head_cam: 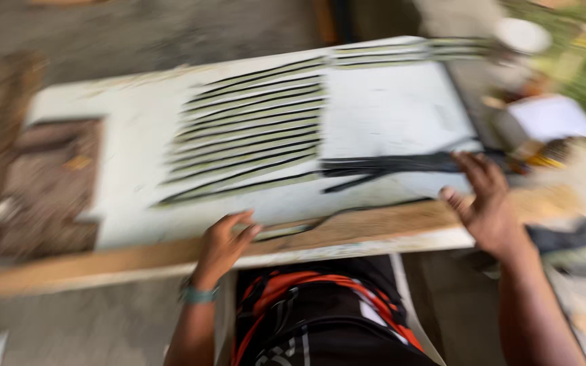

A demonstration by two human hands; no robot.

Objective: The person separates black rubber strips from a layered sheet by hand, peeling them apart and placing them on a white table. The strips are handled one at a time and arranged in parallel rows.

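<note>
Presently: thin dark-and-pale strips, laid side by side mid-desk, long axes slanting from near-left to far-right; left hand curled on the near edge, right hand spread open over a black bundle.

outdoor workshop: worn workboard, bare ground

Board: white painted top, matt, scuffed and stained; front edge shows bare wood, pale tan, rough. Strips laid in rows on it: thin, flat, dark with greenish-pale faces, matt, look like split plant fibre or cane; blur hides detail. Bundle of dark strips, slightly glossy. Ground: rough grey concrete or dirt. Wristband: teal, cloth-like. Shirt: black and orange synthetic fabric, smooth sheen.
</note>
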